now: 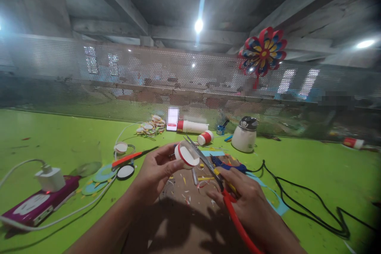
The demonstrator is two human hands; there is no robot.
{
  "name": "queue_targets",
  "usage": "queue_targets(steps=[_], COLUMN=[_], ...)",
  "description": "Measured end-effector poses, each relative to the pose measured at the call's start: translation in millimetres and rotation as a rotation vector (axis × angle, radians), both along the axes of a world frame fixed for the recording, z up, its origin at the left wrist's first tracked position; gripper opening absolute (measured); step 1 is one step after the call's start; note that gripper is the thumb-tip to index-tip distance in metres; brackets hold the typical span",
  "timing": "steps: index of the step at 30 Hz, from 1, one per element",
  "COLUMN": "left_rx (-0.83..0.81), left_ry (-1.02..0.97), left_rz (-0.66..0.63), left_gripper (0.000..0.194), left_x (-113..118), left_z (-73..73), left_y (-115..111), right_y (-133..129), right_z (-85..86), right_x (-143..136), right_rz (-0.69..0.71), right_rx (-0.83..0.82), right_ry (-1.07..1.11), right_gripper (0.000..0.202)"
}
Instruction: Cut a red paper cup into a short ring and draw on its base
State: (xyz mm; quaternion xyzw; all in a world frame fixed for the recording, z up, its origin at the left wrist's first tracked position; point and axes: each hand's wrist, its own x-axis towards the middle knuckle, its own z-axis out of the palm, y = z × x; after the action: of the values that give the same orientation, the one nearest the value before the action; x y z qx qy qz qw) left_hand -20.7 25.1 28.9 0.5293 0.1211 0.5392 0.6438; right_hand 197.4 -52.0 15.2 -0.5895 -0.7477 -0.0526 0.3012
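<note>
In my left hand [162, 166] is a short, cut-down paper cup [186, 158], white with a red band, tilted so that its round white face shows. Its fingers and thumb close around the left side of the cup. My right hand [242, 190] grips red-handled scissors [218, 178], whose blades point up and left at the cup's right edge. The blades look parted at the tips; whether they touch the paper I cannot tell. Something yellow shows by the right fingers. Beyond that hand lies a blue-handled tool [229, 164], partly hidden. Below both hands, a brown board [178, 222] carries paper scraps.
At left, a purple power strip [38, 204] holds a white plug, near an orange-handled knife [127, 158]. Stacked cups [195, 127], a red-and-white cup [205, 137], a lit phone [172, 119] and a white pot-like object [244, 137] stand behind. A black cord [300, 206] snakes along the right.
</note>
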Motion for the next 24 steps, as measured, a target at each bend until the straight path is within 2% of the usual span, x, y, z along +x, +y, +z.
queue_targets(steps=[14,24], left_rx=[-0.032,-0.044], left_ry=[-0.006,-0.016], left_rz=[-0.126,-0.161], left_gripper=[0.038,0.034], left_x=[0.7,-2.2], left_z=[0.4,-3.0], left_y=[-0.2,2.3], right_y=[2.5,2.3], right_z=[0.3,-3.7], right_x=[4.9,9.8], right_rz=[0.049,0.05], right_rx=[0.104,0.138], right_ry=[-0.059,-0.081], right_gripper=[0.044,0.045])
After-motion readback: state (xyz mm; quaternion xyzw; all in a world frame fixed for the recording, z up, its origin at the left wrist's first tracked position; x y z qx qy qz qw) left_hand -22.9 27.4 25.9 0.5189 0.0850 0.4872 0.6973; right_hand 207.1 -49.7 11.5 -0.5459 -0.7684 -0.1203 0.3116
